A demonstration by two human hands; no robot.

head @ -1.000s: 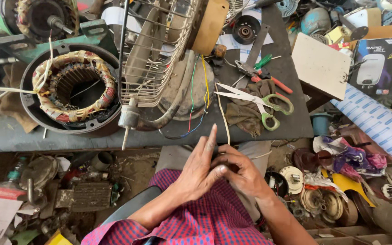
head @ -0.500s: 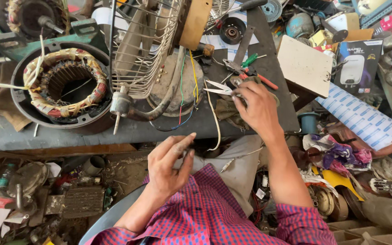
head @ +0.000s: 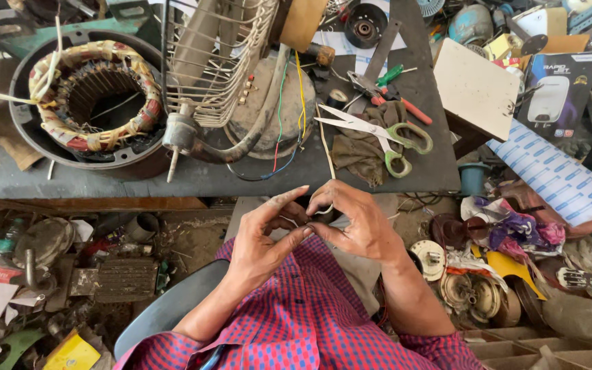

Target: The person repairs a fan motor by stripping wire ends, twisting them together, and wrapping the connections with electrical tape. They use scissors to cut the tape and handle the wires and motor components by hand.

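Head view looks down on both hands meeting just below the bench edge [head: 104, 183] — the left hand [head: 265, 240] and right hand [head: 351, 223] pinch a thin pale wire [head: 325, 147] between fingertips. It runs up past the scissors [head: 385, 133] lying on a rag [head: 361, 151].

Head camera looks steeply down, close.

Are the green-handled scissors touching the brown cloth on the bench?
Touching. The head view shows the scissors lying directly on the crumpled brown cloth, handles and part of the blades resting on it.
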